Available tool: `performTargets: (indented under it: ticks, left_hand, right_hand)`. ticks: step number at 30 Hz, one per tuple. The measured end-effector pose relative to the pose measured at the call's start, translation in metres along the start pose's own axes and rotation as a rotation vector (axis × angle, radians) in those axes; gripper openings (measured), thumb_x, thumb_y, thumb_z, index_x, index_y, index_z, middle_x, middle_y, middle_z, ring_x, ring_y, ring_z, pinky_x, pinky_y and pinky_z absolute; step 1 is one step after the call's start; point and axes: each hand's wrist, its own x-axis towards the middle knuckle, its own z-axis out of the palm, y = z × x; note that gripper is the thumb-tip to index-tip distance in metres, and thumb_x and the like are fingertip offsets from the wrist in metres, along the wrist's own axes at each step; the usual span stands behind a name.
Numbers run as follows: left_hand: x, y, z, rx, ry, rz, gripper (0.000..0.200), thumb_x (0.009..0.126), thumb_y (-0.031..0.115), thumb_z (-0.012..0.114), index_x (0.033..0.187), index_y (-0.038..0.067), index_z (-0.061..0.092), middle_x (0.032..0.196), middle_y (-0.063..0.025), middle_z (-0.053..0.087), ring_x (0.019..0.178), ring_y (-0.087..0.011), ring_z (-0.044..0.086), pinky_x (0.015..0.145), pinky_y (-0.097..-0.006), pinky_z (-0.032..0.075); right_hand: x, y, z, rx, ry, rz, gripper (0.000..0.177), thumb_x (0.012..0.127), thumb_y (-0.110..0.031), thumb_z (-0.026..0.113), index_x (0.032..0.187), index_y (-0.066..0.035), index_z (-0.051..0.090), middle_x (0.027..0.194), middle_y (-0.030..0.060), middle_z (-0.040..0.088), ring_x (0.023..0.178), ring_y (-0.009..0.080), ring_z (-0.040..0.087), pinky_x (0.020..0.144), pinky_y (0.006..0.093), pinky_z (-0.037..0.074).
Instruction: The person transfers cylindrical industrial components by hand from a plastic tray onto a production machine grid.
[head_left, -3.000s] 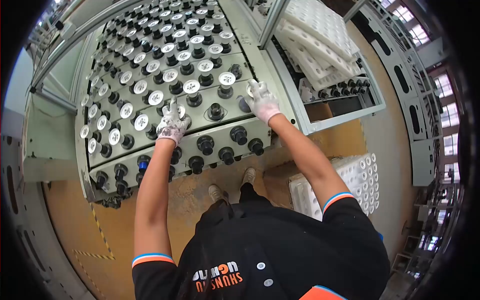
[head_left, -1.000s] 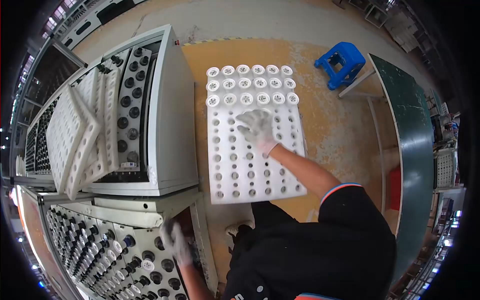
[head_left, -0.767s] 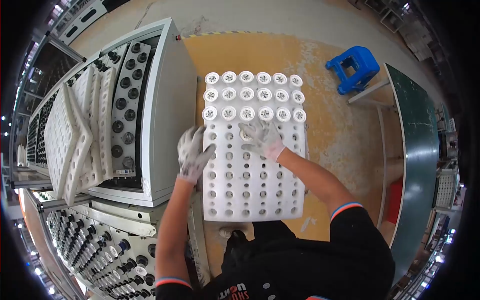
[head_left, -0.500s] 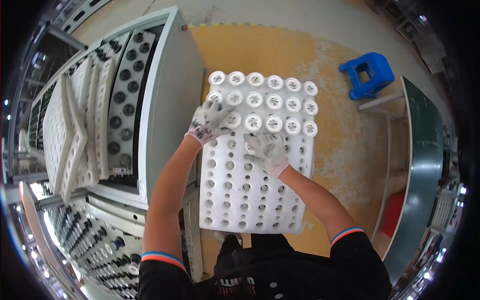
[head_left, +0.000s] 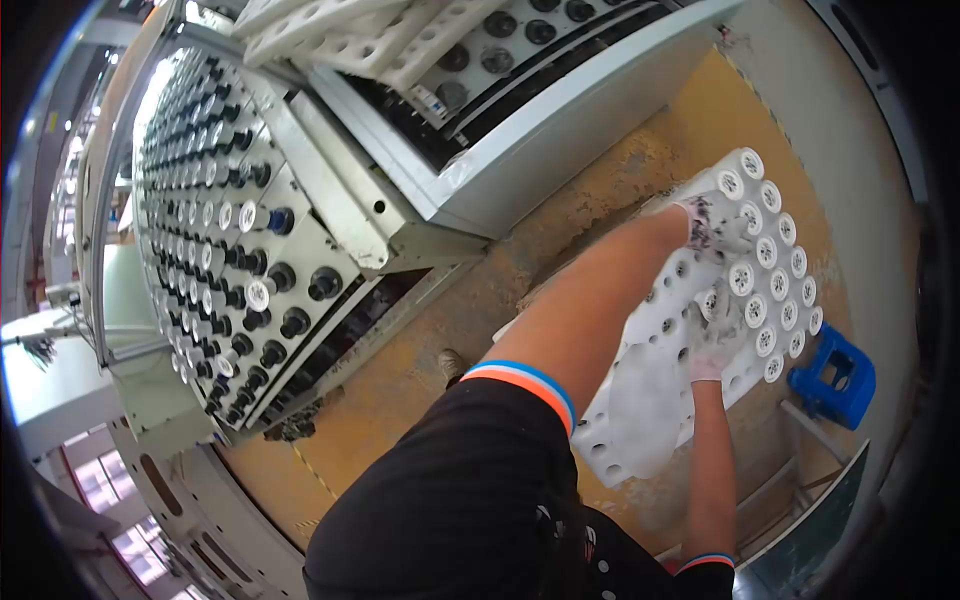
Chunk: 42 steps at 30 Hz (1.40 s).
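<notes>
A white foam tray (head_left: 655,350) with rows of holes lies in front of me, its far end filled with several white round pieces (head_left: 741,278) that have dark-speckled centres. My left hand (head_left: 715,228), in a white glove with dark smudges, rests over the upper edge of the rows, fingers apart. My right hand (head_left: 718,338), also gloved, is bent over a white round piece (head_left: 709,303) at the near edge of the filled rows. Its fingertips touch that piece, though the fingers are partly blurred. A pale blurred patch covers part of the tray's near end.
At left stands a machine panel (head_left: 310,225) carrying many dark holders, some with white pieces. Foam trays (head_left: 400,45) are stacked on the pale cabinet (head_left: 560,130) above. A blue stool (head_left: 835,378) is beyond the tray, near a green-topped table (head_left: 825,525).
The head view has turned sharply left, so the machine panel fills more of the picture and the tray sits at right. Both hands stay at the tray's filled rows.
</notes>
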Motion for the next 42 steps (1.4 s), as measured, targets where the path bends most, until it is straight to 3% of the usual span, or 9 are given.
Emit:
performTargets:
  ticks: [6,13,15,23,25,27,31,33,42]
  left_hand:
    - [-0.057,0.047,-0.042,-0.363,0.396,-0.270,0.059,0.076,0.042,0.064,0.126,0.014,0.052,0.114,-0.0138,0.053,0.105,-0.0296,0.055,0.089,-0.0425,0.046]
    - [-0.334,0.173,-0.109,-0.891,0.822,-1.089,0.056,0.080,0.018,0.067,0.130,0.006,0.044,0.106,-0.0127,0.055,0.096,-0.0216,0.062,0.078,-0.0358,0.054]
    - [-0.415,0.224,-0.140,-1.169,1.411,-1.034,0.039,0.086,0.010,0.061,0.123,0.006,0.048,0.090,-0.0021,0.060,0.070,-0.0095,0.062,0.051,-0.0211,0.051]
    - [-0.718,0.359,-0.196,-0.123,2.167,-1.340,0.051,0.087,0.008,0.058,0.132,0.001,0.036,0.111,-0.0141,0.048,0.094,-0.0219,0.059,0.064,-0.0329,0.057]
    - [-0.780,0.363,-0.181,0.460,1.741,-1.731,0.051,0.085,0.014,0.062,0.130,0.001,0.041,0.111,-0.0153,0.048,0.101,-0.0244,0.055,0.079,-0.0360,0.051]
    - [-0.806,0.355,-0.182,0.353,1.567,-1.817,0.053,0.084,0.019,0.066,0.129,0.002,0.044,0.111,-0.0161,0.048,0.104,-0.0273,0.052,0.089,-0.0371,0.043]
    - [-0.836,0.327,-0.184,0.634,0.793,-1.890,0.059,0.084,0.031,0.064,0.135,0.012,0.041,0.112,-0.0181,0.050,0.097,-0.0325,0.057,0.075,-0.0418,0.049]
    - [-0.854,0.309,-0.172,0.582,0.669,-1.959,0.057,0.084,0.031,0.062,0.134,0.015,0.041,0.111,-0.0187,0.051,0.092,-0.0323,0.060,0.069,-0.0417,0.050]
    - [-0.850,0.294,-0.166,0.638,0.619,-1.918,0.049,0.086,0.025,0.058,0.131,0.014,0.044,0.109,-0.0179,0.054,0.096,-0.0312,0.058,0.068,-0.0393,0.050]
  right_hand:
    - [0.001,0.034,0.028,-0.156,0.115,-0.141,0.062,0.076,-0.026,0.068,0.132,-0.008,0.047,0.127,0.0187,0.052,0.112,0.0355,0.051,0.094,0.0424,0.041]
    - [0.021,0.036,0.011,-0.176,-0.167,-0.145,0.062,0.085,-0.022,0.061,0.140,-0.005,0.037,0.129,0.0235,0.050,0.118,0.0372,0.048,0.099,0.0396,0.039]
    - [0.023,0.051,0.022,-0.202,-0.064,-0.177,0.063,0.086,-0.022,0.061,0.141,-0.006,0.036,0.132,0.0217,0.048,0.121,0.0343,0.047,0.100,0.0395,0.038]
    - [-0.052,-0.193,0.022,0.946,0.013,0.124,0.060,0.087,-0.014,0.062,0.140,-0.011,0.033,0.131,0.0122,0.048,0.113,0.0227,0.053,0.082,0.0435,0.051]
    - [-0.105,-0.301,0.017,1.048,-0.254,0.000,0.058,0.086,-0.008,0.064,0.137,-0.012,0.036,0.122,0.0104,0.050,0.105,0.0191,0.057,0.069,0.0375,0.056]
    - [-0.126,-0.372,0.043,1.012,-0.310,-0.130,0.057,0.084,-0.004,0.065,0.134,-0.008,0.038,0.122,0.0120,0.046,0.099,0.0183,0.059,0.061,0.0277,0.058]
    - [-0.184,-0.493,0.044,0.938,-0.579,-0.428,0.049,0.081,-0.005,0.067,0.126,-0.004,0.046,0.110,0.0115,0.053,0.097,0.0189,0.060,0.068,0.0293,0.057]
    - [-0.201,-0.539,0.042,0.612,-0.167,-0.953,0.045,0.081,-0.020,0.069,0.119,-0.006,0.051,0.101,0.0134,0.057,0.081,0.0294,0.063,0.073,0.0380,0.051]
    - [-0.237,-0.649,0.066,0.170,0.058,-1.261,0.051,0.078,-0.025,0.068,0.121,-0.012,0.044,0.107,0.0140,0.054,0.082,0.0315,0.060,0.068,0.0414,0.050]
